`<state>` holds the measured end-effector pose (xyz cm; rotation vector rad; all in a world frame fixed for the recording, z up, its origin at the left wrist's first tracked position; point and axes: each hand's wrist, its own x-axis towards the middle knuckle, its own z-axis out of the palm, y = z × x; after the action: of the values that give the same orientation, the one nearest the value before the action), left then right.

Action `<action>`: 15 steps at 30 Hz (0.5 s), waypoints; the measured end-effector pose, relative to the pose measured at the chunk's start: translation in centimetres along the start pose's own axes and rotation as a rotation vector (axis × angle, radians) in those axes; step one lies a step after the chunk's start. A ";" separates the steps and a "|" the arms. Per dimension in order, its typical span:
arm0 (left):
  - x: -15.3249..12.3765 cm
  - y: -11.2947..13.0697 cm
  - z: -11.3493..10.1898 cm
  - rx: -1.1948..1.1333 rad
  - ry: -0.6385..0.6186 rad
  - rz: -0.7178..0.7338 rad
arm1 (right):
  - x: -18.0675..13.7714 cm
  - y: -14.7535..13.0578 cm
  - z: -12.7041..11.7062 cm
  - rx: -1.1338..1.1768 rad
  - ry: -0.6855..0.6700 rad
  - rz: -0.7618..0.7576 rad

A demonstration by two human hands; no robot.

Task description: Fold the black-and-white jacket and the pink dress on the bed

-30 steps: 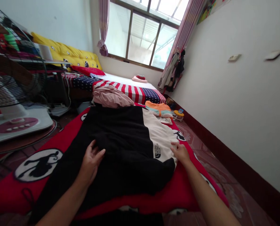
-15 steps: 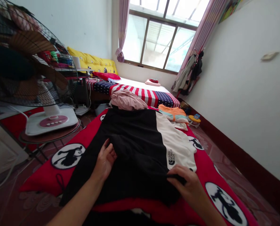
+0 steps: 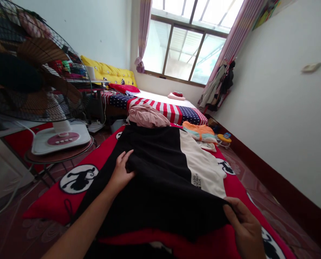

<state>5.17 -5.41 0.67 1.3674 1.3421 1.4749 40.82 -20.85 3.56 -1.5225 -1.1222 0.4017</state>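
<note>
A black and off-white top (image 3: 160, 172) lies spread in front of me, with dark lettering on its pale panel. My right hand (image 3: 245, 223) is closed, pinching the end of a black sleeve (image 3: 200, 205) between thumb and fingers and stretching it to the right. At the left end of the same black fold, my left hand (image 3: 122, 169) touches the cloth with thumb and fingers spread apart. Beneath the top is a red blanket (image 3: 49, 196) with white round patches and black figures.
Beyond the top are a heap of pink cloth (image 3: 148, 116) and a folded orange garment (image 3: 199, 130). To the left, a fan (image 3: 61, 136) stands on a round stool. A bed (image 3: 155, 95) is below the window, and a wall runs along the right.
My right hand has moved right and slightly toward me, drawing the sleeve out straighter across the pale panel's lower edge. My left hand has shifted slightly, its fingers now more spread.
</note>
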 end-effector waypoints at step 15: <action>-1.0 12.1 -0.4 0.034 -0.695 0.006 | -1.8 -7.1 8.8 -0.418 -0.263 -0.636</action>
<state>6.71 -8.96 12.15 1.6912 0.9078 0.8433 30.16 -17.97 6.80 -1.3832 -1.9062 -0.0836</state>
